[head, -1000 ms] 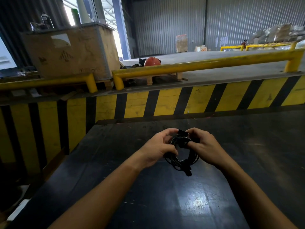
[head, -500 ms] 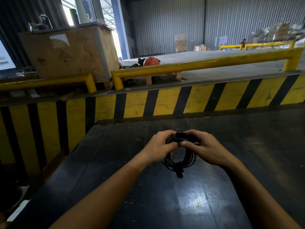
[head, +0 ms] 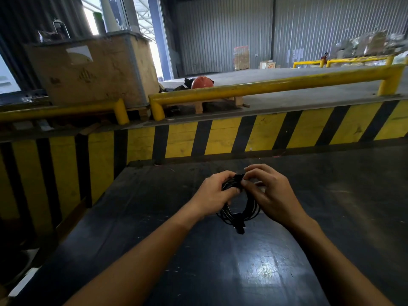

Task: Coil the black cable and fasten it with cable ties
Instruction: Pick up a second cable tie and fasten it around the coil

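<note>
A black cable [head: 249, 209] wound into a small coil hangs between my two hands above the dark table [head: 220, 272]. My left hand [head: 215, 195] grips the coil's upper left side. My right hand [head: 270, 192] pinches the top of the coil, where a short black strap or tie [head: 239, 177] sticks up between my fingertips. A black plug end [head: 240, 228] dangles from the bottom of the coil. The upper part of the coil is hidden by my fingers.
A yellow-and-black striped barrier [head: 220, 138] runs along the far edge of the table, with yellow guard rails [head: 265, 86] above it. A large cardboard crate [head: 92, 69] and an orange hard hat [head: 202, 82] sit beyond it.
The coil has turned in my hands and the dangling plug shifted slightly left. My right fingers moved up to the top of the coil, pinching the strap there.
</note>
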The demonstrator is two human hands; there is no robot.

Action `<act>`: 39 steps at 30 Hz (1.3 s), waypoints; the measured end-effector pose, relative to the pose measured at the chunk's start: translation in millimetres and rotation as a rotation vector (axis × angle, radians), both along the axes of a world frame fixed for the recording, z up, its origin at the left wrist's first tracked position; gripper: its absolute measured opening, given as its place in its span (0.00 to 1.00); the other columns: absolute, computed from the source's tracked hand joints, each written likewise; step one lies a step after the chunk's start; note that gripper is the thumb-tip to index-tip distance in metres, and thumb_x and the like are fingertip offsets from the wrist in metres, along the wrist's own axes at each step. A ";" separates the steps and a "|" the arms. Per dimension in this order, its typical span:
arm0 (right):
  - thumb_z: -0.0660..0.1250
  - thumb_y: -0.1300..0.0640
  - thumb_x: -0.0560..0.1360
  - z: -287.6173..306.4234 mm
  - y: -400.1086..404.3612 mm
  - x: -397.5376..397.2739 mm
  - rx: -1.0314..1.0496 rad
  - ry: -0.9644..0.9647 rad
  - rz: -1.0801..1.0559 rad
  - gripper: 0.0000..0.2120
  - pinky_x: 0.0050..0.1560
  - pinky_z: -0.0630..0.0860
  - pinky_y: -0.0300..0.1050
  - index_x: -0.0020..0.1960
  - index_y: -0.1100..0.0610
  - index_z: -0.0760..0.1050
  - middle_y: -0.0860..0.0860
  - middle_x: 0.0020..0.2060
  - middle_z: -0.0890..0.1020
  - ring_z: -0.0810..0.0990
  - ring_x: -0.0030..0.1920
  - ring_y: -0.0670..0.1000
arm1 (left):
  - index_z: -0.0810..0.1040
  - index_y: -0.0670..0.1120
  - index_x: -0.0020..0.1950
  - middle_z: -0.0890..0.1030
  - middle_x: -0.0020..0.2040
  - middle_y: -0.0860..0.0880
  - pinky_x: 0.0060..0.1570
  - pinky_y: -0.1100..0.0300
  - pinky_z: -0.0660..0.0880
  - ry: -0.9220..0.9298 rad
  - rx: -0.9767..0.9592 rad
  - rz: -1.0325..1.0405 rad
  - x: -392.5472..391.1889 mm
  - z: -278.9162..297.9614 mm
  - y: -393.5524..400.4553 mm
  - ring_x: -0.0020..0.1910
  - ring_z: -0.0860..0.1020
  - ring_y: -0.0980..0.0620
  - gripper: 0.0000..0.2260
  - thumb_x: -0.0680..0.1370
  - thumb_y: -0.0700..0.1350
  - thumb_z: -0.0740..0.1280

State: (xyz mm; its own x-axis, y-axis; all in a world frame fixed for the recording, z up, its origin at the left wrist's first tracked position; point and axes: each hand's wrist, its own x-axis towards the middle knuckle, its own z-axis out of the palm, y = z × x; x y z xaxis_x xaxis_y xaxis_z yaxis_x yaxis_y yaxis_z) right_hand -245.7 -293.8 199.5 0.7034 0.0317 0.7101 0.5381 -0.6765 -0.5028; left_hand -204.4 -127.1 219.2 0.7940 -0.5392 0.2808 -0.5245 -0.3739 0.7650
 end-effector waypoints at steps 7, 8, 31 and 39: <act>0.68 0.60 0.74 -9.1 2.2 3.4 0.224 0.129 0.018 0.02 0.37 0.76 0.38 0.43 0.57 0.79 0.48 0.37 0.82 0.81 0.39 0.43 | 0.75 0.45 0.62 0.79 0.45 0.54 0.40 0.72 0.71 -0.149 0.117 -0.050 -0.7 -5.7 4.8 0.37 0.76 0.67 0.14 0.76 0.41 0.68; 0.68 0.61 0.74 -11.4 3.4 3.4 0.211 0.112 0.007 0.02 0.36 0.76 0.39 0.42 0.58 0.79 0.48 0.35 0.82 0.80 0.37 0.44 | 0.75 0.46 0.62 0.79 0.45 0.54 0.39 0.72 0.71 -0.152 0.129 -0.058 -0.8 -7.0 5.2 0.37 0.76 0.68 0.15 0.76 0.42 0.68; 0.69 0.66 0.73 -46.4 7.3 9.5 0.569 0.088 0.050 0.13 0.39 0.75 0.31 0.44 0.48 0.71 0.47 0.39 0.79 0.79 0.39 0.40 | 0.76 0.46 0.61 0.81 0.57 0.41 0.38 0.53 0.82 1.071 -0.331 -0.135 8.8 -56.6 29.3 0.51 0.82 0.40 0.18 0.72 0.43 0.71; 0.63 0.48 0.77 -104.1 6.3 20.7 0.879 0.595 -0.155 0.13 0.43 0.77 0.52 0.43 0.58 0.75 0.57 0.40 0.79 0.78 0.39 0.52 | 0.80 0.42 0.54 0.81 0.48 0.41 0.44 0.51 0.80 0.411 -0.126 0.220 14.4 -77.8 8.5 0.45 0.79 0.48 0.09 0.75 0.41 0.70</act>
State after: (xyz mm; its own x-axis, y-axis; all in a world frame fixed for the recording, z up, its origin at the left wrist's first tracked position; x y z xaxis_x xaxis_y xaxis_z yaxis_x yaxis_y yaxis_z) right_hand -225.0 -287.5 95.5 0.8963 -0.4430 -0.0179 -0.0147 0.0106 -0.9998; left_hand -190.0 -118.6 141.4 0.9442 -0.3282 -0.0274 -0.0885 -0.3330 0.9388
